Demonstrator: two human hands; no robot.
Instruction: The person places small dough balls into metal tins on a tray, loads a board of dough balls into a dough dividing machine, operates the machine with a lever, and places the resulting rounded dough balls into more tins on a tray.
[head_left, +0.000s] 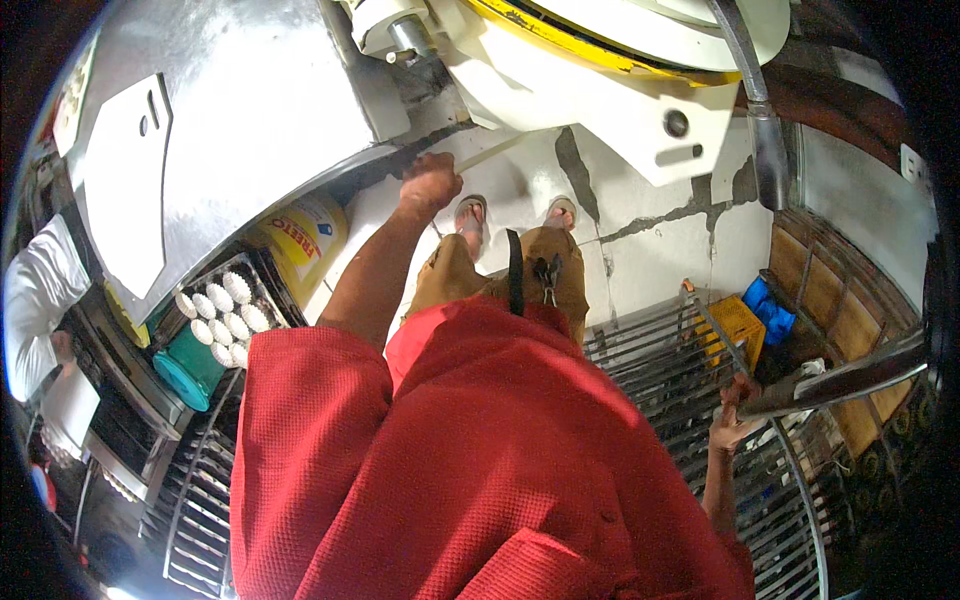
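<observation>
My left hand point(432, 182) is a closed fist, held out over the floor beside the metal table point(260, 90). A pale, thin, flat strip point(492, 152) sticks out from it toward the white machine; its exact kind I cannot make out. Out to the right, my right hand point(733, 415) is closed at the near end of a long grey metal piece point(850, 385), perhaps a pan or bowl seen edge-on. That hand is also right by the rail of a metal rack point(650, 365), and I cannot tell whether it touches the rail.
A large white machine with a yellow rim point(610, 50) stands ahead. White fluted cups point(228, 315) sit left, near a yellow bucket point(305, 235) and a green container point(190, 365). Another person's white sleeve point(40, 300) is at far left. A yellow crate point(730, 328) is at right.
</observation>
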